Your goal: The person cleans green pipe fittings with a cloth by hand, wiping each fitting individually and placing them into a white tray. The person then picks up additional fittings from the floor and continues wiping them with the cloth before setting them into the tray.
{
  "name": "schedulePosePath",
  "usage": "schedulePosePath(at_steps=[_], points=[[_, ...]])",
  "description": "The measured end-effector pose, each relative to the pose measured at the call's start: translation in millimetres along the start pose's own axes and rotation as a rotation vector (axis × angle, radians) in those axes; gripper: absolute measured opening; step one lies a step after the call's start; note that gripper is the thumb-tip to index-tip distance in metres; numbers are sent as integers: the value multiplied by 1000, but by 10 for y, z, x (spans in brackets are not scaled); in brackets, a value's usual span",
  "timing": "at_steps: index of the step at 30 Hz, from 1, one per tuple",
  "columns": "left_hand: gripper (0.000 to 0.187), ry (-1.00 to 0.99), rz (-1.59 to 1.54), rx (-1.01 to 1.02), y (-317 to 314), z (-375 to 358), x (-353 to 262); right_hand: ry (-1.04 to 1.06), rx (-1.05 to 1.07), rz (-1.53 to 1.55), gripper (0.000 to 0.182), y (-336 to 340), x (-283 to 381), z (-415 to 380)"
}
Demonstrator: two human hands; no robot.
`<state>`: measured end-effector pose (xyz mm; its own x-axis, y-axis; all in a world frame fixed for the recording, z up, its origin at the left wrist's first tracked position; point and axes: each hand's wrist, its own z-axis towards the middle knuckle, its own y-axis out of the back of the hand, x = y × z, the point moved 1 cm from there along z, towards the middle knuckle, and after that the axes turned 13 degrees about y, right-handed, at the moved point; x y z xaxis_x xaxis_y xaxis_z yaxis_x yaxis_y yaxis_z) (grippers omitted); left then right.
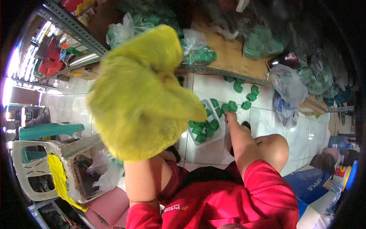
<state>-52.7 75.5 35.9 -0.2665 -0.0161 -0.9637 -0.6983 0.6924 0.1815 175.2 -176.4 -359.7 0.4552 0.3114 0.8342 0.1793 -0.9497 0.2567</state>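
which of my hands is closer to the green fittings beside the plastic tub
Right. Your right hand is at the green fittings, apparently touching one; your left hand is farther left, hidden behind the yellow cloth.

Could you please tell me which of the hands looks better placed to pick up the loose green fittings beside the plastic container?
Probably the right hand: it is down at the loose green fittings, beside the plastic container. The left hand is hidden by the blurred yellow cloth.
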Motion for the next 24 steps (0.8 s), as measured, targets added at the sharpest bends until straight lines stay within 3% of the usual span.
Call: schedulePosePath(at_steps=[2,4,5,7,8,10,12,14,17,20,21,22,24], points=[[24,-23,71,-38,-184,177,-102,-21,133,-81,18,17,-165,179],[24,-42,144,-82,-333,32,-115,250,-288,-139,25,-62,-261,226],[24,-53,181,-102,-354,-19,-119,263,-274,-126,25,-108,-244,207],[24,-82,249,-129,-358,13,-165,694,-149,-42,29,-116,108,51],[23,-96,279,-142,-331,52,-194,712,-147,-30,29,-137,297,-7],[23,-120,335,-174,-344,16,-215,385,260,150,33,-274,717,-232],[23,-135,393,-207,-334,26,-252,386,224,214,32,-446,1471,-859],[22,-145,451,-239,-335,-85,-232,640,421,414,31,-576,1945,-1191],[22,-161,532,-295,-396,-143,-251,720,578,531,29,-572,2741,-1932],[21,-172,610,-354,-392,-222,-248,912,777,303,27,-526,3050,-2307],[18,-307,643,-260,-371,-343,-452,917,823,196,21,-511,3093,-2382],[18,-316,639,-276,-420,-248,-304,933,832,197,21,-488,3137,-2445],[20,-673,395,-387,-500,-62,-50,1064,822,107,23,-415,3229,-2563]])
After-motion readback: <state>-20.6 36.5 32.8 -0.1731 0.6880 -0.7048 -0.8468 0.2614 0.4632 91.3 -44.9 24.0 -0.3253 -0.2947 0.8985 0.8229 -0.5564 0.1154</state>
